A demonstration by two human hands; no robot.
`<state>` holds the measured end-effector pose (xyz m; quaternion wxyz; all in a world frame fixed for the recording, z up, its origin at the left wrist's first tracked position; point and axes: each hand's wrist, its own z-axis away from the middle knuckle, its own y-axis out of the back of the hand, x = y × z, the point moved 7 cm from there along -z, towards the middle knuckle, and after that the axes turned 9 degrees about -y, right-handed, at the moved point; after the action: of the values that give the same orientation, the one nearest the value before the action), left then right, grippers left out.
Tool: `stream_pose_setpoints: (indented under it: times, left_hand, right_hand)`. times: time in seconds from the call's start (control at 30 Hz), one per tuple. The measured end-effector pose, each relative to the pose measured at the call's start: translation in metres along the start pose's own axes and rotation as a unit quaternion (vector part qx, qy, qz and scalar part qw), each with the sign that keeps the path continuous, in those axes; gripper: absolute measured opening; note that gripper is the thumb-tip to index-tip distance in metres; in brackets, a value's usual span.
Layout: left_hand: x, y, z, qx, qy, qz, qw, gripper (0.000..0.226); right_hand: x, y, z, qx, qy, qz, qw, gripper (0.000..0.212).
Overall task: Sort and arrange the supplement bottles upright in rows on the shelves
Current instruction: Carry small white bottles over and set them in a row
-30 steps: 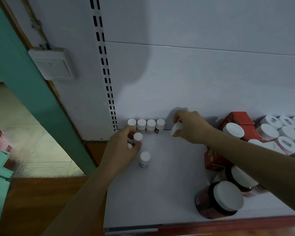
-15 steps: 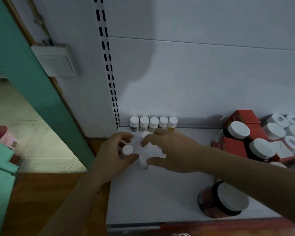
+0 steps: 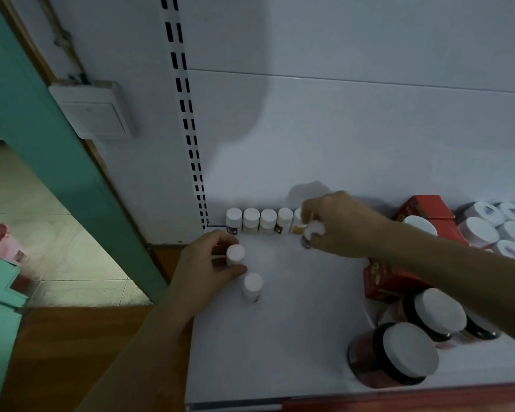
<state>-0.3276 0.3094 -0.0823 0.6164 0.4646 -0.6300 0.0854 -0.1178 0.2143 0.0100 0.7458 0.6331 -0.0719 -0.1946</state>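
Pinches a small bottle (image 3: 315, 228) beside the back row (image 3: 259, 220) in right hand (image 3: 341, 226) fingers. Clasps second bottle (image 3: 235, 253) in curled left hand (image 3: 204, 270).

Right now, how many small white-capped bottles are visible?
8: five in back row, one in left hand, one in right hand, one loose bottle. More may be hidden.

White shelf (image 3: 295, 337) carries small bottles (image 3: 259, 220), jars (image 3: 399, 355), boxes (image 3: 390, 278).
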Motion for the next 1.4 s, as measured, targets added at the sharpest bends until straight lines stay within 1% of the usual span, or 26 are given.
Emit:
stream_pose_setpoints:
  times: [0.03, 0.1, 0.2, 0.3, 0.37, 0.43, 0.47, 0.5, 0.53, 0.6, 0.63, 0.67, 0.7, 0.77, 0.83, 0.87, 0.93, 1.03, 1.23, 1.4]
  left_hand:
    - [0.0, -0.002, -0.001, 0.004, 0.003, 0.004, 1.0, 0.042]
    - [0.001, -0.004, -0.004, 0.018, 0.005, 0.009, 1.0, 0.042]
    - [0.002, -0.007, -0.007, 0.038, -0.003, 0.009, 0.999, 0.04]
    - [0.001, -0.004, -0.008, 0.06, -0.01, -0.004, 0.998, 0.036]
    - [-0.003, -0.001, -0.009, 0.082, -0.008, -0.014, 0.996, 0.035]
    - [-0.007, 0.001, -0.011, 0.1, -0.005, -0.019, 0.995, 0.039]
    - [-0.009, 0.002, -0.013, 0.107, -0.001, -0.016, 0.994, 0.041]
    - [-0.011, 0.002, -0.014, 0.113, 0.001, -0.009, 0.994, 0.041]
    - [-0.012, 0.002, -0.015, 0.118, 0.0, -0.001, 0.993, 0.041]
    - [-0.013, 0.002, -0.016, 0.126, -0.009, 0.002, 0.992, 0.038]
    - [-0.013, 0.003, -0.016, 0.13, -0.009, -0.001, 0.991, 0.037]
    - [-0.014, 0.004, -0.016, 0.134, -0.008, -0.005, 0.991, 0.037]
    - [-0.014, 0.005, -0.016, 0.135, -0.008, -0.004, 0.991, 0.037]
    - [-0.016, 0.006, -0.016, 0.134, -0.01, 0.007, 0.991, 0.036]
    - [-0.021, 0.004, -0.015, 0.133, 0.002, 0.032, 0.991, 0.036]
    - [-0.023, 0.003, -0.014, 0.132, 0.009, 0.039, 0.99, 0.036]
    - [-0.024, 0.003, -0.013, 0.134, 0.009, 0.036, 0.99, 0.037]
    - [-0.024, 0.002, -0.013, 0.13, 0.004, 0.036, 0.991, 0.036]
    - [-0.017, 0.0, -0.013, 0.134, -0.007, 0.048, 0.99, 0.033]
    - [-0.017, 0.0, -0.014, 0.137, -0.008, 0.003, 0.991, 0.032]
  right_hand:
    - [0.016, 0.004, -0.001, 0.01, -0.021, 0.015, 1.0, 0.021]
    - [0.036, 0.005, -0.009, 0.039, -0.048, 0.009, 0.998, 0.016]
    - [0.043, -0.006, -0.02, 0.084, -0.065, -0.014, 0.994, 0.012]
    - [0.044, -0.01, -0.015, 0.108, -0.059, -0.031, 0.992, 0.022]
    - [0.038, -0.003, -0.006, 0.12, -0.055, 0.007, 0.991, 0.027]
    - [0.014, 0.005, 0.006, 0.121, -0.02, 0.027, 0.992, 0.028]
    - [-0.007, 0.006, 0.013, 0.099, 0.022, 0.013, 0.995, 0.031]
    - [-0.033, 0.002, 0.02, 0.058, 0.08, -0.004, 0.995, 0.037]
    - [-0.057, -0.007, 0.027, 0.0, 0.136, -0.018, 0.991, 0.044]
    - [-0.092, -0.036, 0.037, -0.127, 0.202, -0.015, 0.971, 0.052]
    - [-0.1, -0.05, 0.038, -0.162, 0.219, 0.003, 0.962, 0.049]
    - [-0.104, -0.059, 0.037, -0.17, 0.229, 0.015, 0.958, 0.042]
    - [-0.105, -0.063, 0.034, -0.154, 0.234, 0.008, 0.96, 0.034]
    - [-0.098, -0.055, 0.023, -0.083, 0.22, -0.034, 0.971, 0.027]
    - [-0.082, -0.037, 0.006, 0.009, 0.182, -0.064, 0.981, 0.032]
    - [-0.074, -0.03, -0.003, 0.041, 0.165, -0.074, 0.983, 0.034]
    - [-0.068, -0.024, -0.016, 0.076, 0.159, -0.08, 0.981, 0.03]
    - [-0.069, -0.033, -0.025, 0.093, 0.138, -0.087, 0.982, 0.027]
    - [-0.065, -0.04, -0.024, 0.114, 0.11, -0.131, 0.979, 0.034]
    - [-0.063, -0.043, -0.031, 0.111, 0.077, -0.119, 0.984, 0.023]
